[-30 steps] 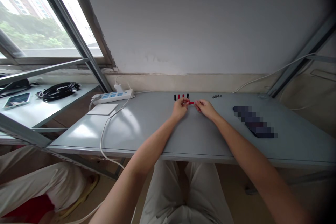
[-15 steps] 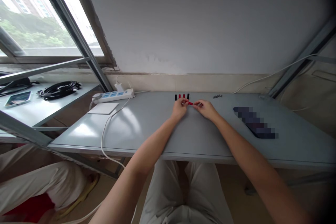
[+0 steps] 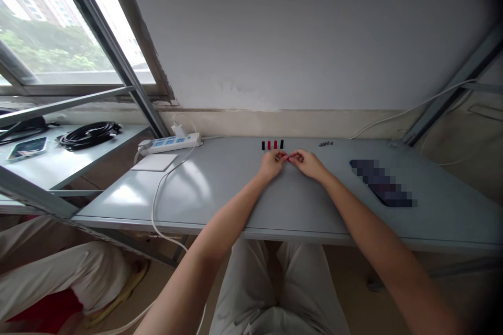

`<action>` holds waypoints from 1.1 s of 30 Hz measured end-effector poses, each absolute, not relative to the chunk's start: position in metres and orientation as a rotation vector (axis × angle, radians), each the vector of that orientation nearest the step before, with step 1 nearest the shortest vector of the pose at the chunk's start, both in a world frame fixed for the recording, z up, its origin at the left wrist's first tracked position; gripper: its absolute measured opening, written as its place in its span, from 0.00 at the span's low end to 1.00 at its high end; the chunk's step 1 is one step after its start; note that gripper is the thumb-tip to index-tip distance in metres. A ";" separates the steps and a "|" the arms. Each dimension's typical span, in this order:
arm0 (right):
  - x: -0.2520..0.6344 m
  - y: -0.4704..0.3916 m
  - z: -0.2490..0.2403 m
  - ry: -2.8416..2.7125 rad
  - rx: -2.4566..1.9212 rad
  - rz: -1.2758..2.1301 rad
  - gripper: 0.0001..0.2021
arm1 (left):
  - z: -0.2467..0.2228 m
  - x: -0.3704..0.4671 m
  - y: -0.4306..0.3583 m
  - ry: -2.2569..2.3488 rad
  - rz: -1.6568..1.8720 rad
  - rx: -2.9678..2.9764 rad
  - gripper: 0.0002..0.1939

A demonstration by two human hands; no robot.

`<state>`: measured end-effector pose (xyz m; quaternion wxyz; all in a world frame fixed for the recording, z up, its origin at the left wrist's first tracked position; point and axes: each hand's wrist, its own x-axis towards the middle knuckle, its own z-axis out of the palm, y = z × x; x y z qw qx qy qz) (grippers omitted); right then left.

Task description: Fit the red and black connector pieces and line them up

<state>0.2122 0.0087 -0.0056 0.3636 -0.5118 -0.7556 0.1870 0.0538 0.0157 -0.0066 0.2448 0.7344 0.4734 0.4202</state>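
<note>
Sm. red pc (image 3: 288, 158) btwn L hand (image 3: 271, 164) & R hand (image 3: 308, 163), both hands pinching it, mostly hidden.

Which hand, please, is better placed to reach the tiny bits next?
Probably the right hand: it is nearer the tiny dark bits than the left hand, though both touch the red piece.

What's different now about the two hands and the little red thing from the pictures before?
The left hand has moved a little to the right, so its fingertips are now closer to those of the right hand. Less of the red cylinder shows between them. No letting go is visible. The four small standing cylinders and the power strip stayed put.
</note>
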 end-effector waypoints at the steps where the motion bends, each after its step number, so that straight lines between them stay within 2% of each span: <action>1: 0.211 0.008 -0.006 -1.952 -1.293 0.531 0.10 | -0.006 0.055 0.015 1.272 1.136 2.019 0.08; 13: 0.209 0.007 -0.008 -2.013 -1.216 0.723 0.11 | 0.000 0.052 0.006 1.215 1.044 2.185 0.13; 18: 0.213 0.012 -0.007 -2.075 -1.298 0.590 0.10 | -0.004 0.052 0.003 1.244 1.034 2.265 0.14; 23: 0.221 0.041 -0.002 -1.918 -1.580 0.244 0.09 | -0.006 0.052 0.003 1.395 1.047 2.290 0.16; 33: 0.238 0.102 -0.019 -1.658 -1.737 0.246 0.11 | -0.006 0.051 0.002 1.442 0.942 2.362 0.13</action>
